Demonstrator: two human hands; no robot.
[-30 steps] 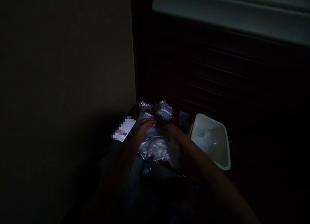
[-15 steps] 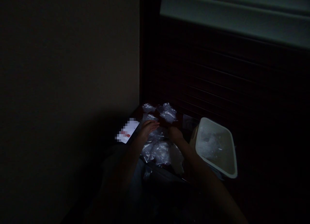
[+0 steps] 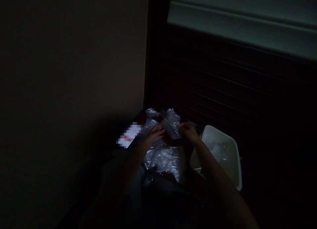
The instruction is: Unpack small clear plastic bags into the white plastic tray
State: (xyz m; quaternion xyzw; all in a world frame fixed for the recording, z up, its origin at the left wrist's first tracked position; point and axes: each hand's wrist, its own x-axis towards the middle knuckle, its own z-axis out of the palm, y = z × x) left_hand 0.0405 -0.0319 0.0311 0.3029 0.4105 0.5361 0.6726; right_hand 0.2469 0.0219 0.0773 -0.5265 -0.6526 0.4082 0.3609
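Note:
In the dim light, my left hand has its fingers stretched out, the tips at the left edge of a clear plastic bag. My right hand is closed at the right edge of the same bag, its fingertips pressed together. Other crumpled clear bags lie in front of the hands, nearer my body. Beyond them is a small clear bag, and one more bag lies partly behind my left hand. Darkness hides the finer detail of the fingers.
A white plastic bin stands at the right with clear plastic inside; my right forearm crosses in front of it. On the left lies a lit phone, its screen blurred. A plain wall and dark slatted panel enclose the corner.
My right hand has moved right and slightly away from my left hand. A clear bag now spans the space between them. The front bags look more spread out, and the view has shifted slightly.

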